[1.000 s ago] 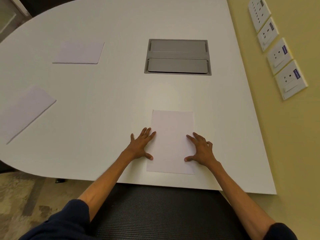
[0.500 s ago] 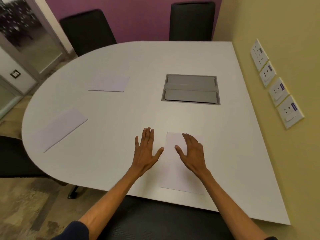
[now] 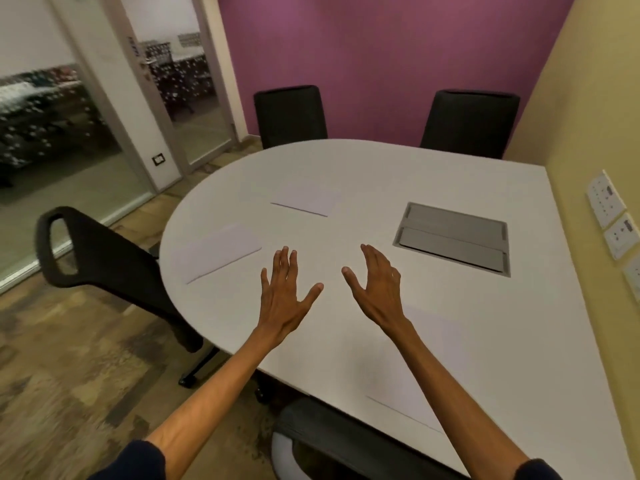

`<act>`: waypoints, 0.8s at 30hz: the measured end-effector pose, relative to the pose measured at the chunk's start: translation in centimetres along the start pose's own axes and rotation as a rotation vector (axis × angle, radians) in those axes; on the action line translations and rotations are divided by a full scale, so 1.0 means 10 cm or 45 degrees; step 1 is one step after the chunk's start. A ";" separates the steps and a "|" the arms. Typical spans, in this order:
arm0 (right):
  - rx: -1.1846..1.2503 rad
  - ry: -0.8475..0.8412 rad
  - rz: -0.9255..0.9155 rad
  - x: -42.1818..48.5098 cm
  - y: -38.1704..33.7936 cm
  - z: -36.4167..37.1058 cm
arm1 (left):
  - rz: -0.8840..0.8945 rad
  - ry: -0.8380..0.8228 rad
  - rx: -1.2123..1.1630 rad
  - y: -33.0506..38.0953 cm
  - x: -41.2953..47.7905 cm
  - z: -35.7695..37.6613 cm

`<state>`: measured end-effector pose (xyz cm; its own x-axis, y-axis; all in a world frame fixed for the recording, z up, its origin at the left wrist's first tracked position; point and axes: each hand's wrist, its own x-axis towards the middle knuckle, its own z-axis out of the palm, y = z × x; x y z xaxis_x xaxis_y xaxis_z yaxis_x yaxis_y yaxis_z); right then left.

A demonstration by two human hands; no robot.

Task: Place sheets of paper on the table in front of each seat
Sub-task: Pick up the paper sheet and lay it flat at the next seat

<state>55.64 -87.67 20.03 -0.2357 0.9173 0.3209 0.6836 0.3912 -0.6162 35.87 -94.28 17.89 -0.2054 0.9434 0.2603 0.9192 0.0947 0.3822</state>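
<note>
Three sheets laid on the desk, both hands raised empty above it.

The left hand (image 3: 285, 299) and right hand (image 3: 375, 292) are held over the white desk (image 3: 363, 168) with fingers (image 3: 284, 261) spread and nothing gripped. One sheet of paper (image 3: 429, 362) is seen flat near the front edge, partly hidden by the right forearm, before the nearest chair (image 3: 346, 441). A second sheet (image 3: 216, 252) lies at the left curve beside the armchair (image 3: 97, 258), and a third sheet (image 3: 304, 199) further in. No sheet is seen before the far right chair (image 3: 469, 123), next to the cable hatch (image 3: 453, 235). Paper of this kind is judged light, limp and easily creased; on a smooth top it is best slid to an edge or lifted by a corner, pinched lightly.
</note>
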 end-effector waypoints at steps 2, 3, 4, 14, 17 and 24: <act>0.034 -0.014 -0.060 0.05 -0.28 0.12 | -0.042 0.051 -0.020 -0.17 -0.05 -0.20; 0.051 -0.027 -0.091 0.08 -0.42 0.19 | -0.065 0.080 -0.027 -0.28 -0.08 -0.31; 0.063 -0.045 -0.121 0.11 -0.57 0.27 | -0.090 0.111 -0.030 -0.39 -0.12 -0.42; 0.157 -0.192 -0.338 -0.02 -2.31 1.42 | -0.361 0.297 0.005 -2.06 -0.74 -1.56; 0.211 -0.255 -0.376 -0.13 -2.81 1.85 | -0.414 0.342 -0.008 -2.62 -0.98 -1.88; 0.313 -0.408 -0.557 -0.32 -4.03 2.72 | -0.628 0.457 0.081 -3.73 -1.69 -2.48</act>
<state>10.07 -104.37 24.32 -0.6822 0.6287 0.3734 0.3049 0.7087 -0.6362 -3.31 -121.67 21.24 -0.7020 0.6185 0.3531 0.7029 0.5219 0.4832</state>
